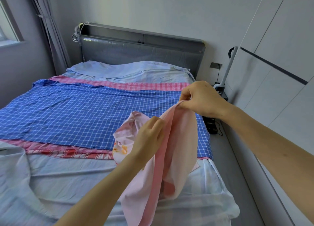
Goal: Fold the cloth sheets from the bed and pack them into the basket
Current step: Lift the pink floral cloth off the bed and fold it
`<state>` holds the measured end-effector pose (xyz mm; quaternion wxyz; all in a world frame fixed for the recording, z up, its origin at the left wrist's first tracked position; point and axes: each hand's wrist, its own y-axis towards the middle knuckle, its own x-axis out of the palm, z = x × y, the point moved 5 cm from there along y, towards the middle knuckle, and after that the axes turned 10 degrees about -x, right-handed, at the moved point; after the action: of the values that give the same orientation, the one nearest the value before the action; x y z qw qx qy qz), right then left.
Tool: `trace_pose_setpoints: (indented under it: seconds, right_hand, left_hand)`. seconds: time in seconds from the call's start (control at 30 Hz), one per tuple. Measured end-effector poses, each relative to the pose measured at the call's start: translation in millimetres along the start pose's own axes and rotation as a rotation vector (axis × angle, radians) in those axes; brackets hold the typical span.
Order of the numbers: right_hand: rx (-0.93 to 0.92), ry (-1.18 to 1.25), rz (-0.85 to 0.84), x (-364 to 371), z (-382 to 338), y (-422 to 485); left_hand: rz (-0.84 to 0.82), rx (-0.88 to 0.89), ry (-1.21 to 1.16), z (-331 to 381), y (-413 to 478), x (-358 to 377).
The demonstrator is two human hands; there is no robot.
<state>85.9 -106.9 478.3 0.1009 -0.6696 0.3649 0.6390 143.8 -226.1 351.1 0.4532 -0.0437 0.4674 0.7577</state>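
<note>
No basket shows anywhere in the view. The lower end of the pink cloth sheet (178, 141) runs out of the bottom edge, so its full length is hidden, and its folds cover each other near the middle; a patch with an orange and yellow print at its left side is too crumpled to read.

The right hand (202, 98) pinches the top edge of the pink sheet between thumb and curled fingers, holding it up over the right side of the bed (51, 175). The left hand (149, 135) grips the same sheet lower and to the left, fingers curled into a bunched fold; its fingertips are buried in the fabric. The sheet is thin, soft and smooth, hanging in long vertical drapes, with a paler pink face and a deeper salmon one.

Beneath it lies a blue checked sheet (85, 113), spread flat across the middle of the bed with a fine white grid. A red and white checked sheet (68, 151) lies under that, showing only as strips along its near and far edges. The light blue bed sheet (132, 73) below is wrinkled. A padded grey headboard (141, 52) stands at the far end. At the far right, a stick vacuum (226, 73) leans by the wall, its base partly hidden behind the right hand.
</note>
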Motion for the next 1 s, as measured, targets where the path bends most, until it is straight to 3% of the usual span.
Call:
trace_pose_setpoints:
  seconds: [0.2,0.3,0.37,0.77,1.0]
  right_hand:
    - [0.040,-0.023,0.108,-16,-8,25]
    - [0.071,-0.046,0.176,-23,-7,36]
    - [0.092,-0.063,0.208,-24,-5,42]
    - [0.199,-0.075,0.319,-31,15,53]
    - [0.310,-0.152,0.355,-31,46,44]
  left_hand:
    - [0.084,-0.102,0.066,-35,-16,7]
    - [0.135,-0.394,-0.008,-53,-30,9]
    - [0.144,-0.497,-0.040,-54,-39,15]
    - [-0.057,-0.477,0.122,-87,-67,56]
    - [-0.068,-0.483,0.196,-135,-110,35]
